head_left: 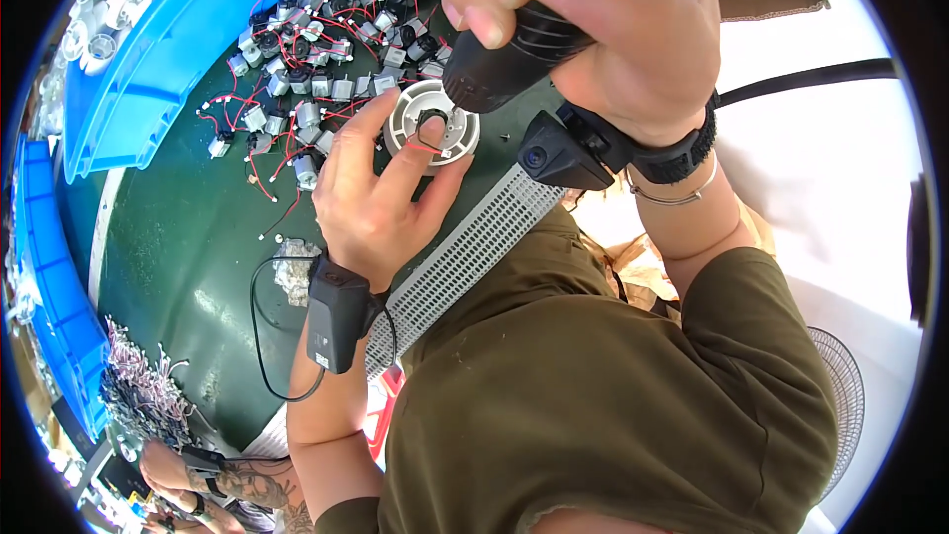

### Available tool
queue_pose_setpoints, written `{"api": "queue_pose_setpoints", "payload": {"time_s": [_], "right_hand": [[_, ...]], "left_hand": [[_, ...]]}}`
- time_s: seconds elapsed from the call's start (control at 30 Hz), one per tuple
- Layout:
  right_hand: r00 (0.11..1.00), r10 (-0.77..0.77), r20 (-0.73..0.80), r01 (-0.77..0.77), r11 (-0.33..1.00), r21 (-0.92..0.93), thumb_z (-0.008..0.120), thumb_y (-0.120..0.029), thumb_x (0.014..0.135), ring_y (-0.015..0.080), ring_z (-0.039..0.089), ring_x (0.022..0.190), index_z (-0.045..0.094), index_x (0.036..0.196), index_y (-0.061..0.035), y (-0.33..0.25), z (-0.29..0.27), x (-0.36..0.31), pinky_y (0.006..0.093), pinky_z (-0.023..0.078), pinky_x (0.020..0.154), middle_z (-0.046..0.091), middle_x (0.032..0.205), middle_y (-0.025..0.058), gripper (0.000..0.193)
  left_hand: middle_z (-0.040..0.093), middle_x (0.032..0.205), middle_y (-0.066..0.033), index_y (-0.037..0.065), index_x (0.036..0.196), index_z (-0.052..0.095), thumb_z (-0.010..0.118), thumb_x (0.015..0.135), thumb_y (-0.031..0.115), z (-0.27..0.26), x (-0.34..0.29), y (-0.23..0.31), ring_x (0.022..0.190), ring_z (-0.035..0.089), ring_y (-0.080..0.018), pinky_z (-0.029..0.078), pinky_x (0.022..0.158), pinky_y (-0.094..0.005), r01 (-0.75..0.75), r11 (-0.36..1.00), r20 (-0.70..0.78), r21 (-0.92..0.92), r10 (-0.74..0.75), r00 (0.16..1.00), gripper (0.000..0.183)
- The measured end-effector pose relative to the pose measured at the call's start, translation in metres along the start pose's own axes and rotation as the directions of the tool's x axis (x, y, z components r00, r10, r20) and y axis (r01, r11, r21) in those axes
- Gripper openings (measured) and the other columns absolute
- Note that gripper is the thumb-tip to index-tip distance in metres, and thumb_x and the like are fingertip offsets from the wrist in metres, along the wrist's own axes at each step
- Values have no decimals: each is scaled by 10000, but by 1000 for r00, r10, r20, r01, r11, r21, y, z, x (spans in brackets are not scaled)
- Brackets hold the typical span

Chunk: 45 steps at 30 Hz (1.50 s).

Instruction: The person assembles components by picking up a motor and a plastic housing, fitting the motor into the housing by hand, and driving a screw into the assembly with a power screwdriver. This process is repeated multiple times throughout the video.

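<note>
Left hand (368,193) holds a white housing (404,121), index finger on its insert (431,115); right hand (633,35) grips a black driver (509,59) over it. Fastening appears unfinished; many motors (342,90) lie loose

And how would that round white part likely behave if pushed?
The round white part looks stiff, with moulded ribs bracing it. Its openings suggest it's fairly light. The circular rim might let it roll if tipped on edge.

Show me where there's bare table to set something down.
Bare green table lies between the lower blue tray and the grey lump, left of the left hand. Motors crowd its upper right, a wire pile its lower left.
</note>
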State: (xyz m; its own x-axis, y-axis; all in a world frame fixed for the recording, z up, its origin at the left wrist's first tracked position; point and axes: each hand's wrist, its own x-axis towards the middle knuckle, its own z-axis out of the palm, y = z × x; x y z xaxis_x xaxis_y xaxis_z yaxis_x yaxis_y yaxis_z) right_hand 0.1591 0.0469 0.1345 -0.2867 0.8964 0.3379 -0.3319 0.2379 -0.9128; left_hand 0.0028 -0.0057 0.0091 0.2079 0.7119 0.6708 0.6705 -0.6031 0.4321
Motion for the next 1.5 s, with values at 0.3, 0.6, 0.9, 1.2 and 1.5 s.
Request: {"api": "queue_pose_setpoints", "payload": {"time_s": [0.3,0.6,0.9,1.2,1.5], "right_hand": [[991,116,-72,-117,993,-14,634,83,740,70,559,692,515,1118,32,-4,-1,1,200,457,598,592,849,40,400],[968,-242,65,249,956,-157,646,54,747,69,568,683,532,1097,26,4,9,4,201,466,606,595,803,28,369],[998,5,-69,-8,999,-47,661,50,727,80,568,690,504,1127,34,-2,0,5,215,470,614,594,814,34,431],[993,60,-98,-58,998,23,635,96,723,97,582,721,528,1081,45,1,-2,-7,227,468,622,596,829,67,377],[998,-60,-4,60,997,-53,634,109,701,75,565,638,519,1095,55,0,-2,-1,216,452,572,591,754,29,414]], "left_hand": [[589,1070,-137,22,893,667,741,671,58,-6,11,13,892,587,-267,461,787,-336,342,907,63,-246,-338,939,237],[609,1052,-126,3,846,685,712,695,21,1,11,13,869,609,-230,474,745,-292,401,845,87,-355,-397,913,154],[568,1139,-133,10,955,652,745,655,52,-1,15,17,944,578,-282,457,810,-344,328,920,133,-213,-305,943,317],[536,1175,-181,3,980,631,762,644,48,-11,9,3,978,589,-316,495,804,-358,89,973,128,-213,-62,990,363],[551,1140,-199,-7,914,653,775,647,57,-9,9,0,912,614,-308,517,741,-347,-5,990,87,-141,17,996,301]]}}
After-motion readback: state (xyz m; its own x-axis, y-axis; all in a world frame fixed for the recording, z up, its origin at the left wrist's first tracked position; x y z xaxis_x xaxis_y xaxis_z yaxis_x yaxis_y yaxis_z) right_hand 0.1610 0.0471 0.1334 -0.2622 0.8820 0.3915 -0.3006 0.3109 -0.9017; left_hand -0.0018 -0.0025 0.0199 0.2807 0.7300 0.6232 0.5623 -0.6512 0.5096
